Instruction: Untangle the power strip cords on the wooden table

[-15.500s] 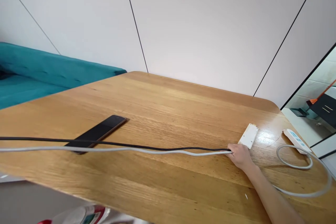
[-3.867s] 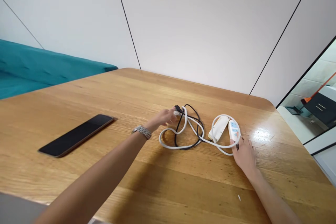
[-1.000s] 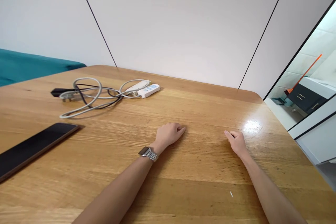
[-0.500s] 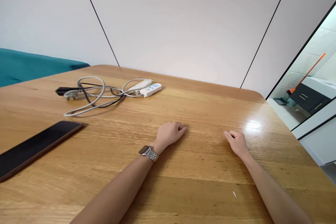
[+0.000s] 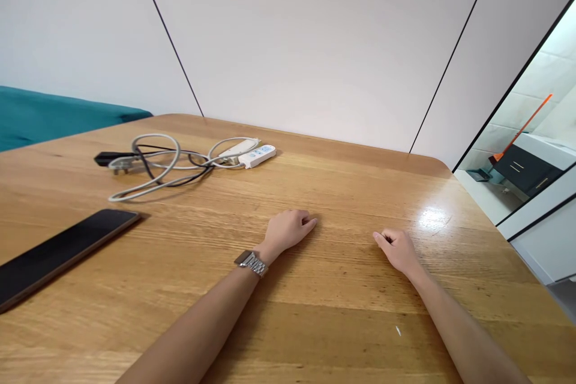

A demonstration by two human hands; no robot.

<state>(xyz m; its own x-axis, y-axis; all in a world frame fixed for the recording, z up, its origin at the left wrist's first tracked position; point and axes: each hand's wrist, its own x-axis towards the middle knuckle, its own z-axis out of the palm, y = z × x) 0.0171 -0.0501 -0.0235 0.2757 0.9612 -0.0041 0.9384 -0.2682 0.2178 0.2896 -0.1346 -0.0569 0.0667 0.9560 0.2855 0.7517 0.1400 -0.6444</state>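
Right of the black tablet [image 5: 63, 255], the left hand [image 5: 288, 231] and right hand [image 5: 396, 250] are resting with curled fingers, seemingly gripping nothing. Beyond it, the cords [image 5: 209, 162] and power strips [image 5: 258, 156] are lying loosely tangled; gathering is looking done, straightening isn't.

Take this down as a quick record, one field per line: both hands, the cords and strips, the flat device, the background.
Left hand: fingers curled, nothing seen in it; watch on wrist
Right hand: fingers curled, nothing seen in it
Strips: blue-marked white strip beside another white strip
Cords: white cord and black cord, loosely looped
Flat device: dark, on wooden table, cut off by picture's left edge
Background: teal sofa, pale wall
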